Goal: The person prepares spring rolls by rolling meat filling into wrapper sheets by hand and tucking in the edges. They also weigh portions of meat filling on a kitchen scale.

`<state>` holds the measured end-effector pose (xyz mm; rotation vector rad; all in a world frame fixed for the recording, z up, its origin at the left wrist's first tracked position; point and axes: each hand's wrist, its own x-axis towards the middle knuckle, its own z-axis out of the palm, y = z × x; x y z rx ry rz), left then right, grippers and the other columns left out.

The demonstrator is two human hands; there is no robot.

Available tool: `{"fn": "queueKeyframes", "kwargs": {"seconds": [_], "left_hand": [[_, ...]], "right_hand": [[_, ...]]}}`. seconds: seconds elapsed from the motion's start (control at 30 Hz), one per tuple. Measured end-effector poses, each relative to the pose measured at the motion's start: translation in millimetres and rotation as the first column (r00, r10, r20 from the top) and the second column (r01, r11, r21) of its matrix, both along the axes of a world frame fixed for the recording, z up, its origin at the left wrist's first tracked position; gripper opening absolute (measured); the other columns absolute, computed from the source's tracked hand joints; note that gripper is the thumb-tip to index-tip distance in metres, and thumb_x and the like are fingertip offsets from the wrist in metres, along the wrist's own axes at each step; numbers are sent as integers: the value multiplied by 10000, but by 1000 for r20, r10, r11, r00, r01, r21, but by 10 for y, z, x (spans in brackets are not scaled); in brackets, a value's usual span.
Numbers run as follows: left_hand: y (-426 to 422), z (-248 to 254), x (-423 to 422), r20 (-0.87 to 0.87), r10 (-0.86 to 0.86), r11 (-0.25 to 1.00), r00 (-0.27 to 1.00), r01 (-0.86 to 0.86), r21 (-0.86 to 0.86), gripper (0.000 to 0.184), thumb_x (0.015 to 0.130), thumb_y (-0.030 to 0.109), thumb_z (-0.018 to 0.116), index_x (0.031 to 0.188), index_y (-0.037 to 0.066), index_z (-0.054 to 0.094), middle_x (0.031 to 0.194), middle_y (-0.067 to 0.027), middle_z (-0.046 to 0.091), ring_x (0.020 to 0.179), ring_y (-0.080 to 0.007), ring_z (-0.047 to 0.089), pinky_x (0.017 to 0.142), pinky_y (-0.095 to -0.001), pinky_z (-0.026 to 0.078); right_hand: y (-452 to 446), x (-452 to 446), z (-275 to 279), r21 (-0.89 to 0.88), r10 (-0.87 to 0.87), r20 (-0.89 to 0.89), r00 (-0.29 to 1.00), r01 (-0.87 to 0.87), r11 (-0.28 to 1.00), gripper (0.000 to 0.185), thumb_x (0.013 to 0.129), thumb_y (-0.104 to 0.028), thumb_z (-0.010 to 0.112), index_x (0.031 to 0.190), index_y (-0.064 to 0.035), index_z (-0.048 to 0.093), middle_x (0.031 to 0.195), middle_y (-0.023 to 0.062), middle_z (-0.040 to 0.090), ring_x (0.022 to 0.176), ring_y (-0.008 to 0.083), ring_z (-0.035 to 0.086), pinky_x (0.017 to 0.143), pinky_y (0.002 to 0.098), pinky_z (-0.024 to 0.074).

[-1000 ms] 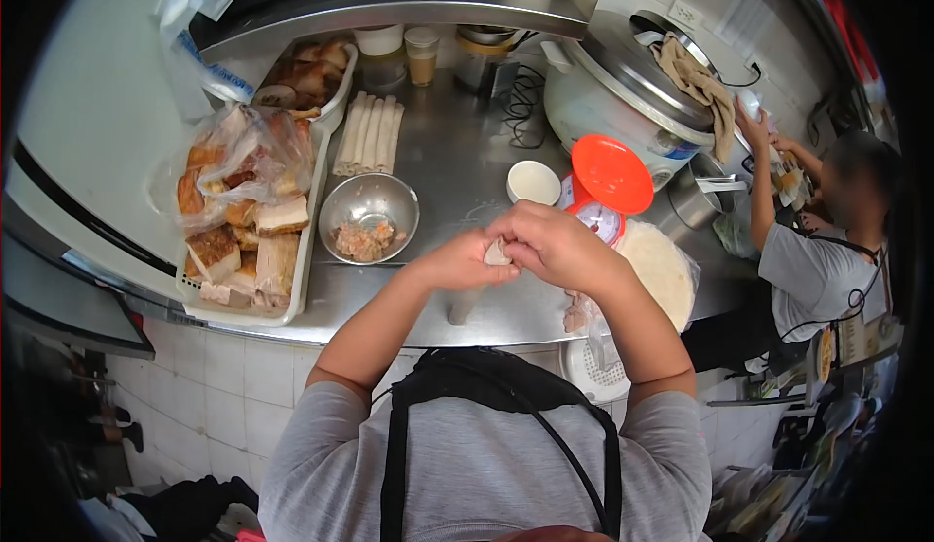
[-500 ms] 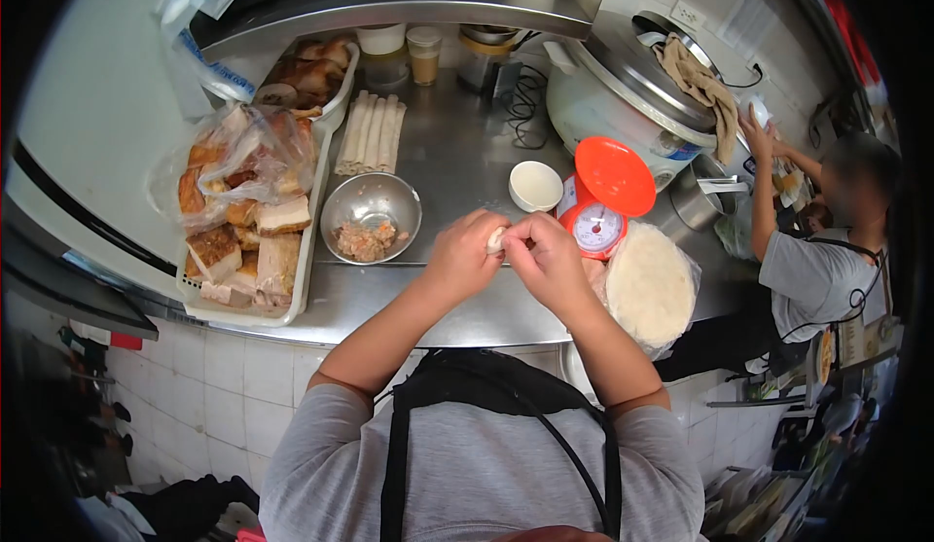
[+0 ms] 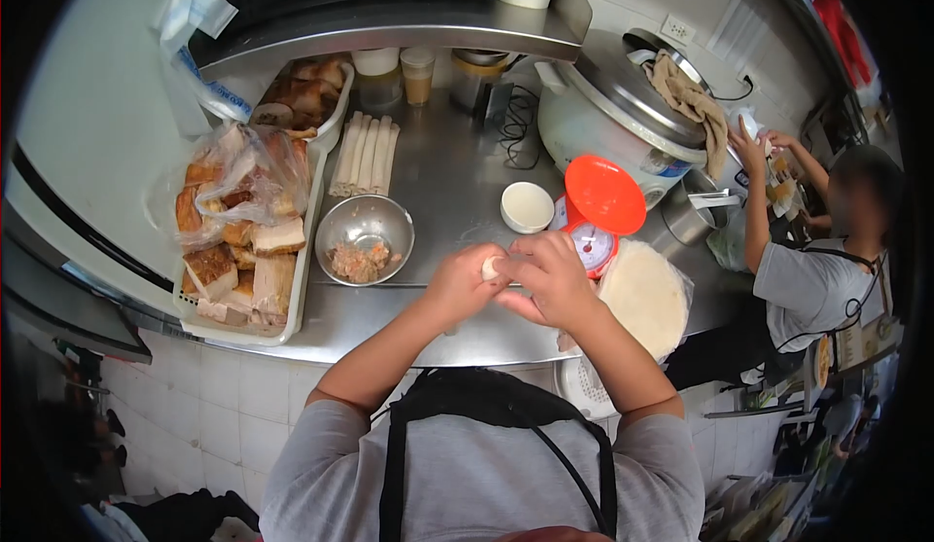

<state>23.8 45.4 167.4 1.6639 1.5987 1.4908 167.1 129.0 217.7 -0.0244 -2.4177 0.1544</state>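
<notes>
White wrap [image 3: 489,269]: between the hands, over the counter [image 3: 345,313]; I judge it light, soft, easily torn, best held gently around its middle.
Left hand [image 3: 463,281]: fingers closed on the wrap.
Right hand [image 3: 556,274]: fingers bent beside it; whether gripping, I can't tell.
Steel bowl [image 3: 389,223]: one.
White bowl [image 3: 528,207]: one.
Red-topped scale [image 3: 605,195]: one.
Stacked rolls [image 3: 365,158]: at least four.

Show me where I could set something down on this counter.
Bare steel shows between the pale rolls and black cable, and along the front edge below the metal bowl. Crowded: around the red scale and round sheets beside the right hand, and at the meat tray.
</notes>
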Motion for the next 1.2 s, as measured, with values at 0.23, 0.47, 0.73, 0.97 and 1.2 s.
{"fn": "queueKeyframes", "kwargs": {"seconds": [0.23,0.47,0.73,0.97,1.2], "left_hand": [[55,74,25,24,-53,994,998,50,97,148,755,133,628,840,29,567,744,-97,574,668,-206,554,594,-309,435],[99,175,65,135,-33,998,990,25,60,97,783,108,603,806,21,568,668,-34,529,619,-82,471,553,-247,401],[101,156,78,91,-69,991,993,58,117,95,789,101,593,822,16,564,685,-38,539,623,-90,492,560,-253,408],[219,147,-126,796,-87,996,599,51,70,67,839,61,548,903,51,532,770,-39,551,679,-122,534,614,-266,458],[221,-83,-827,871,-488,872,53,-15,490,136,886,250,526,881,116,547,786,-23,538,862,-188,539,786,-352,436]], "right_hand": [[47,-72,-2,-4,31,-47,998,-31,1000,475,603,-454,718,913,-117,591,1061,119,501,925,302,476,793,424,356],[105,-7,56,-71,53,-103,993,-61,996,531,586,-469,720,950,-111,573,1089,125,482,951,313,473,812,418,346],[98,-17,41,-103,68,-20,997,-69,992,544,573,-425,748,968,-98,566,1135,125,477,1010,323,452,856,443,334],[14,-223,-866,-822,196,-193,961,-268,503,555,678,-332,739,1092,-33,521,1118,131,509,1019,232,481,836,360,402],[225,60,-839,-835,247,477,844,346,428,367,735,-190,684,1032,-22,550,841,43,595,754,130,555,672,263,449]]}}
